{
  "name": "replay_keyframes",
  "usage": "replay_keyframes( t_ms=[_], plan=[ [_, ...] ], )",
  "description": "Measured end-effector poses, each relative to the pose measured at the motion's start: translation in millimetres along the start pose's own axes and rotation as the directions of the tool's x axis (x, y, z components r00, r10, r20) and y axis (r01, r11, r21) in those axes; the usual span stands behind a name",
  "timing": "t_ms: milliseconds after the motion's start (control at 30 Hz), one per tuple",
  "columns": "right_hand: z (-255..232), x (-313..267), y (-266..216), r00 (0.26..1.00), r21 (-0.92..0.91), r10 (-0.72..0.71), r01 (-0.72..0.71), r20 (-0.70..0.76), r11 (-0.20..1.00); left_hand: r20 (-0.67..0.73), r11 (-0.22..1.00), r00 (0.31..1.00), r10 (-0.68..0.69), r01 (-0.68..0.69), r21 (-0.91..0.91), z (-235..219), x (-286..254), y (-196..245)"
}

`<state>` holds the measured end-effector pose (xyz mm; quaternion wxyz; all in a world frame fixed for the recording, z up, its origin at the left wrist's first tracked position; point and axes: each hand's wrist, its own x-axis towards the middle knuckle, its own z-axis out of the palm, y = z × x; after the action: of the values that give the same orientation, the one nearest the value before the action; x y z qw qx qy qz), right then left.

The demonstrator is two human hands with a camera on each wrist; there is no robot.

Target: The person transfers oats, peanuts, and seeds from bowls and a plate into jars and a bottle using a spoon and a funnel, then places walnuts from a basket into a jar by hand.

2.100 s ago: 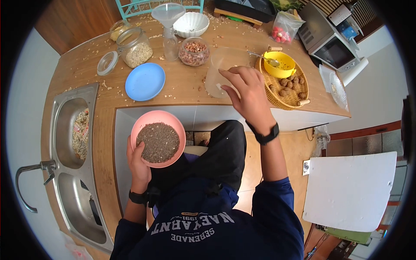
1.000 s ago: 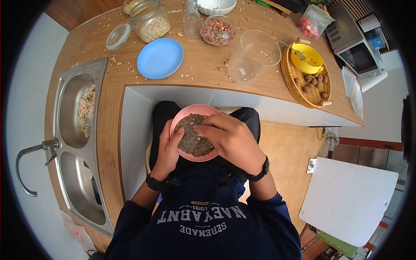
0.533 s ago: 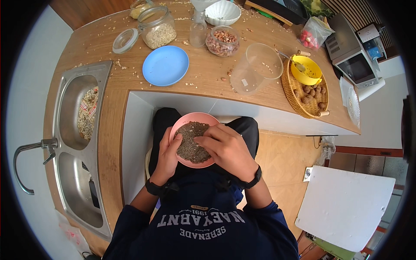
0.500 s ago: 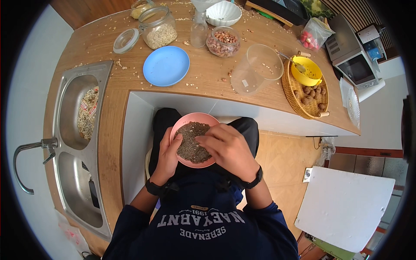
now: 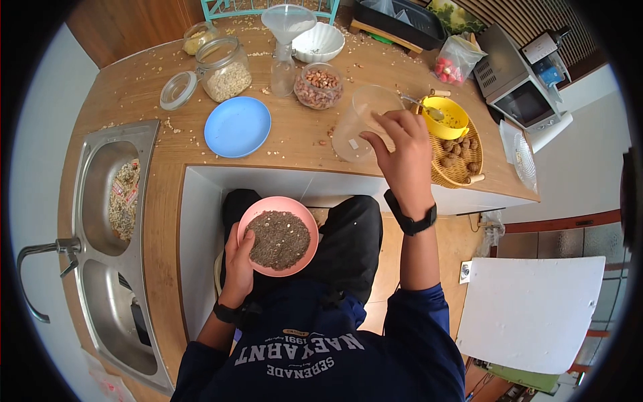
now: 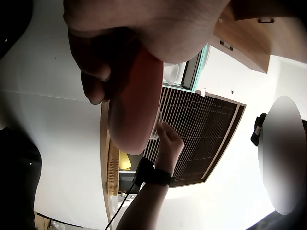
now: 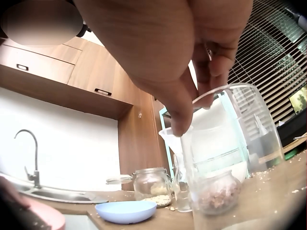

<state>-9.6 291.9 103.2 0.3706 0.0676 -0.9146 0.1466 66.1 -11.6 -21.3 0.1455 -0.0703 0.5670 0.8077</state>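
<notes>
My left hand (image 5: 239, 264) grips the side of a pink bowl (image 5: 313, 248), thumb over the rim, held above the lap. Fine grey-brown seeds (image 5: 278, 238) with a few pale flecks fill much of the bowl. The left wrist view shows the bowl's outside (image 6: 139, 100) with fingers under it. My right hand (image 5: 405, 157) hovers at the mouth of a clear tall container (image 5: 351, 141) standing near the counter's front edge. Its thumb and fingers point down, slightly apart, with nothing visible between them. In the right wrist view the fingertips overlap the container's rim (image 7: 240, 86).
A blue plate (image 5: 238, 127), a jar of oats (image 5: 228, 77), a glass bowl of peanuts (image 5: 319, 87) and a funnel on a bottle (image 5: 288, 23) stand on the counter. At right, a wicker basket (image 5: 445, 175) holds walnuts and a yellow bowl (image 5: 445, 120). A sink (image 5: 110, 194) lies left.
My right hand has lifted out of the pink bowl and moved up and right to the clear container. The pink bowl, still in my left hand, sits slightly lower and farther left.
</notes>
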Motion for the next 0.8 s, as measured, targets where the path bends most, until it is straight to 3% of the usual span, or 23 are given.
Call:
replay_keyframes(
  t_ms=[67,333,533,667,733,800],
  plan=[
    [9.4,0.6,9.8,0.997,0.003,-0.006,0.005,0.072,1.0,-0.043,1.0,0.999,-0.013,0.013,-0.018,-2.0,-0.9,-1.7],
    [33.4,27.9,58.8,0.999,0.04,0.038,-0.039,0.017,0.998,-0.018,1.0,1.0,-0.01,0.01,-0.01,-3.1,-2.4,1.6],
    [60.4,51.1,100.4,0.996,0.081,-0.03,0.023,0.081,0.996,-0.018,1.0,1.0,-0.006,0.006,0.001,-1.8,-6.0,1.3],
    [58.6,60.6,121.3,0.997,-0.051,-0.067,0.068,0.034,0.996,-0.029,1.0,1.0,0.003,-0.002,0.008,-0.5,-9.9,3.0],
    [46.7,59.2,121.2,0.996,-0.059,-0.003,-0.002,-0.093,0.998,-0.042,1.0,0.999,0.002,-0.002,-0.012,-2.6,-10.9,2.9],
    [21.0,44.8,123.0,0.988,-0.193,0.075,-0.101,-0.135,0.976,-0.103,0.998,0.994,0.024,-0.03,-0.056,-1.3,-9.6,0.9]
  ],
)
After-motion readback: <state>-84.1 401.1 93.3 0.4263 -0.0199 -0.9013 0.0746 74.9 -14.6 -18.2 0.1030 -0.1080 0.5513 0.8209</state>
